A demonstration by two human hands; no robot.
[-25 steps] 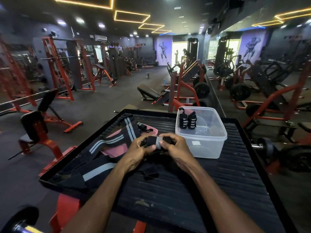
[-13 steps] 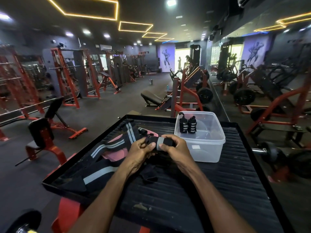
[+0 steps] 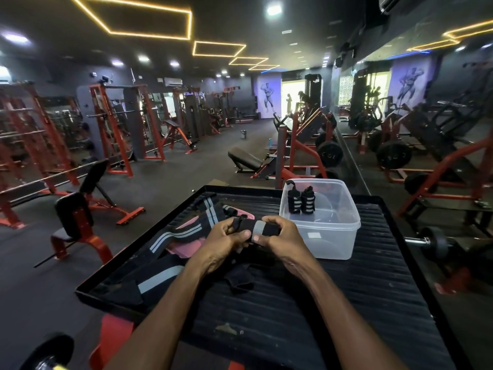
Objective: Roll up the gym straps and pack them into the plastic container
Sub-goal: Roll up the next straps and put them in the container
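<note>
Both hands hold a black gym strap [image 3: 264,228] with a grey band, partly rolled, just above the black ribbed platform [image 3: 346,303]. My left hand [image 3: 226,240] pinches its left end and my right hand [image 3: 282,237] grips the rolled part. The strap's loose tail [image 3: 238,280] hangs down onto the platform. A clear plastic container [image 3: 328,236] stands right behind my right hand, with two rolled black straps [image 3: 301,200] upright in its far left corner. Long black straps with grey stripes [image 3: 170,236] lie spread to the left, over something pink [image 3: 186,249].
The platform has a raised rim [image 3: 138,244] and sits on a red frame. A small rolled strap [image 3: 229,209] lies near the striped straps. Red benches [image 3: 80,222] and racks stand on the left floor, weight machines and a dumbbell [image 3: 434,243] on the right.
The camera has tilted up a little, so everything sits lower in the view. My hands keep turning the strap at the same spot beside the container; the roll looks slightly further wound.
</note>
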